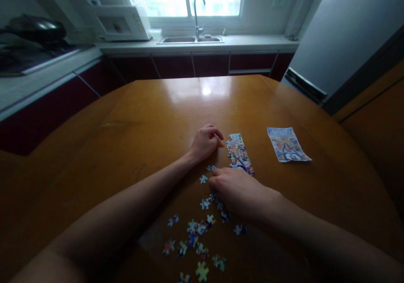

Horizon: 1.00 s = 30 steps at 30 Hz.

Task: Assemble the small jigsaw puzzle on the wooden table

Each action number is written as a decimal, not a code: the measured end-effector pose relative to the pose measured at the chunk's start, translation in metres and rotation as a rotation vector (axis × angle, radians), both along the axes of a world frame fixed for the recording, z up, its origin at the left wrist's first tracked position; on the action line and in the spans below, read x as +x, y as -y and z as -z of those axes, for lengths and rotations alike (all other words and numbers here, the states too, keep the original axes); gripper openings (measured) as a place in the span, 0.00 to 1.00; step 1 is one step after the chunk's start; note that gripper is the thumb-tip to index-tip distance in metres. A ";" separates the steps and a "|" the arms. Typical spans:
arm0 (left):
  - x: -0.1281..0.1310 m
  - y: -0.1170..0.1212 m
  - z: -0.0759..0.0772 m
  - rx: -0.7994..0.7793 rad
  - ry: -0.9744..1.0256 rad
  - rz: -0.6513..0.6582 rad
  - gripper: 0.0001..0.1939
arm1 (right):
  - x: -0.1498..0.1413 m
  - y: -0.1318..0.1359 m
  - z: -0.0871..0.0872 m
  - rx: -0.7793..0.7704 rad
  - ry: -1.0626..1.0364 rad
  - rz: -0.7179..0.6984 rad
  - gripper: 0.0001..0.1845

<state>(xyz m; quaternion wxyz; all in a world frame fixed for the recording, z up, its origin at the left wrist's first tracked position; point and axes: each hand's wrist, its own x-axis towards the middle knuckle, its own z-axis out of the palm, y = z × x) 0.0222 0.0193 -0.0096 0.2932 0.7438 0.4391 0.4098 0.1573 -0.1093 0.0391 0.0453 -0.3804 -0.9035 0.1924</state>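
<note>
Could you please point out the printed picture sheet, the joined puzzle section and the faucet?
Printed picture sheet (pixel 286 145): head view, middle of its printed face.
Joined puzzle section (pixel 239 149): head view, middle of its visible surface.
Faucet (pixel 195 12): head view, upright part of its neck.

**Your Bare Arms, From Fingers to Frame Edge**

Your left hand (pixel 205 142) and right hand (pixel 236 188) are both bare, and so are your left forearm (pixel 142 194) and right forearm (pixel 309 228). You have slim forearms, smooth in outline, each narrowing at the wrist and broadening towards the lower edge of the view. Your right wrist shows a small rounded bump of bone. Your knuckles make soft ridges; your fingernails are too small and dim to make out.
</note>
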 end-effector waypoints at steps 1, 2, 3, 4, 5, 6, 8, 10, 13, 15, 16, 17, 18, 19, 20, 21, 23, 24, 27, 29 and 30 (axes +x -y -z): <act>0.000 0.000 0.000 -0.003 -0.001 0.002 0.15 | 0.000 0.000 0.001 0.005 -0.002 -0.005 0.07; 0.000 0.000 0.000 -0.006 -0.003 0.003 0.15 | 0.000 0.001 0.001 0.010 -0.005 -0.010 0.07; 0.000 0.000 -0.001 -0.007 -0.005 0.005 0.15 | 0.000 0.001 0.001 0.010 -0.011 -0.016 0.07; 0.000 0.000 -0.001 -0.005 -0.007 0.007 0.15 | 0.000 0.002 0.001 0.004 -0.019 -0.024 0.07; -0.001 0.000 0.000 -0.002 -0.008 0.008 0.15 | 0.001 0.002 0.000 -0.012 -0.026 -0.026 0.07; -0.001 0.000 0.000 0.002 -0.006 0.010 0.15 | 0.002 0.001 -0.001 -0.039 -0.035 -0.021 0.06; -0.001 0.000 0.001 0.012 0.003 0.011 0.16 | 0.004 -0.001 -0.005 -0.123 -0.085 0.023 0.06; -0.001 -0.001 0.002 0.013 0.019 0.012 0.16 | 0.007 -0.007 -0.008 -0.224 -0.207 0.097 0.08; -0.001 -0.001 0.001 0.003 0.043 0.008 0.16 | 0.013 -0.024 -0.010 -0.352 -0.483 0.210 0.14; -0.002 -0.001 0.000 0.005 0.045 0.005 0.16 | 0.018 -0.037 -0.010 -0.356 -0.647 0.326 0.10; -0.002 -0.001 -0.001 0.010 0.041 0.002 0.16 | 0.021 -0.043 -0.009 -0.344 -0.726 0.398 0.08; -0.002 -0.001 -0.001 0.019 0.038 0.000 0.16 | 0.024 -0.049 -0.009 -0.347 -0.795 0.474 0.07; -0.002 0.000 -0.002 0.026 0.037 0.000 0.16 | 0.028 -0.055 -0.009 -0.352 -0.857 0.547 0.06; -0.002 0.000 -0.003 0.034 0.040 0.002 0.16 | 0.032 -0.060 -0.007 -0.352 -0.908 0.615 0.06; -0.002 0.001 -0.003 0.040 0.050 0.003 0.16 | 0.036 -0.065 -0.006 -0.342 -0.952 0.674 0.05; -0.003 0.001 -0.004 0.044 0.062 0.005 0.15 | 0.041 -0.069 -0.003 -0.316 -0.994 0.729 0.05; -0.003 0.001 -0.005 0.042 0.082 0.007 0.15 | 0.050 -0.078 0.005 -0.244 -1.062 0.821 0.05; -0.003 0.001 -0.005 0.037 0.087 0.006 0.15 | 0.054 -0.082 0.010 -0.197 -1.086 0.861 0.06; -0.003 0.001 -0.005 0.011 0.094 0.018 0.13 | 0.063 -0.092 0.026 -0.056 -1.125 0.929 0.06; -0.002 0.001 -0.004 0.003 0.094 0.034 0.08 | 0.064 -0.095 0.035 -0.030 -1.160 0.912 0.06; -0.002 0.002 -0.004 0.006 0.089 0.043 0.06 | 0.064 -0.095 0.039 -0.034 -1.181 0.889 0.07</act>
